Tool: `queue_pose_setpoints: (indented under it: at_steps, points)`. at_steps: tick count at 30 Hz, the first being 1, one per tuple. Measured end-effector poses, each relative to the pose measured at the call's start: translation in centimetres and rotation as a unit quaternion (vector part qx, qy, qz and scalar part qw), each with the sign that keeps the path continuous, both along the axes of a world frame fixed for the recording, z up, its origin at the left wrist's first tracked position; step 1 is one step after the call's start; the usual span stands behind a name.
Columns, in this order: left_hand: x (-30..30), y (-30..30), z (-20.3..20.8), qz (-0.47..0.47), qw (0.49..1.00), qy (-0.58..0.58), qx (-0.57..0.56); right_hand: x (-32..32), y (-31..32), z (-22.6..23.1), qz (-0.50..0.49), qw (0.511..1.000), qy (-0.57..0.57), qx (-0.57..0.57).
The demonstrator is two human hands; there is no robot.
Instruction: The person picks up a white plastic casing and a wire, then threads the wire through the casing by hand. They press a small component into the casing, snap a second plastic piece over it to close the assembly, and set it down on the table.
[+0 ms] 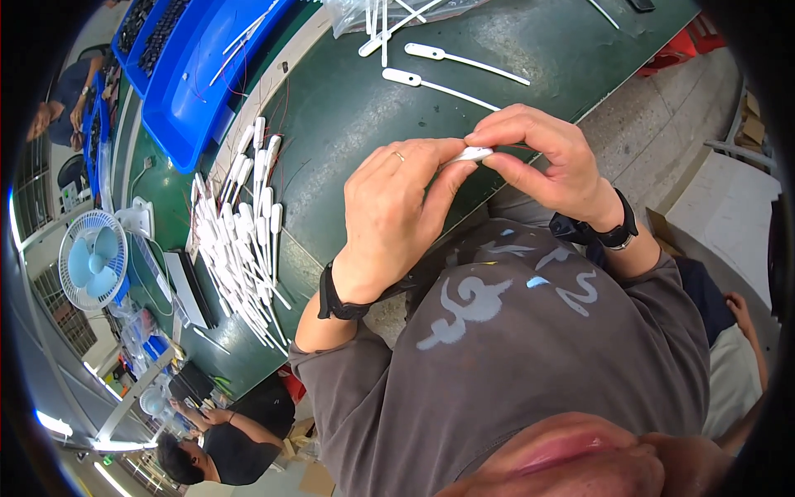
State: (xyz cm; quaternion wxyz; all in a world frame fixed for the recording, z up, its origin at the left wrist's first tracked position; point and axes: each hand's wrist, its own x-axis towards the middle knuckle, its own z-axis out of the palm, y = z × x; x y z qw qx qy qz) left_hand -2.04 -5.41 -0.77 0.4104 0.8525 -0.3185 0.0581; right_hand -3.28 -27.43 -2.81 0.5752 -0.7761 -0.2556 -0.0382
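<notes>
My left hand (389, 207) and my right hand (551, 161) meet above the table's near edge. Between their thumbs and forefingers is a small white plastic piece (476, 153), pinched from both sides. Most of it is hidden by the fingers, so its full shape does not show. Just beyond the hands lie two white long-stemmed plastic parts (402, 77), each with a rounded flat head and a small dark hole. To the left, a large heap of similar white stemmed parts (240, 240) covers the table, with thin red and dark wires around it.
The green table (331, 108) carries a blue tray (178, 108) at the far left and a clear plastic bag (348, 16) at the far side. A fan (93, 258) stands left. Another person (240, 435) works at the lower left; red stools (675, 50) are at right.
</notes>
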Motion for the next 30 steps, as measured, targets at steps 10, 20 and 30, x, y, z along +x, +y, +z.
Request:
queue_pose_setpoints:
  at_steps: [10,20,30]
  points:
    - [-0.1,-0.2,-0.2,-0.005,0.996,-0.043,0.079,0.1,0.0,-0.1,-0.022,0.999,0.003,-0.042]
    - [-0.7,-0.9,-1.2,0.06,0.987,0.104,-0.109,0.1,0.1,-0.8,-0.096,0.99,0.031,0.102]
    - [-1.4,-0.8,-0.5,0.056,0.986,0.136,-0.081,-0.9,2.8,-0.3,-0.01,0.941,0.236,0.243]
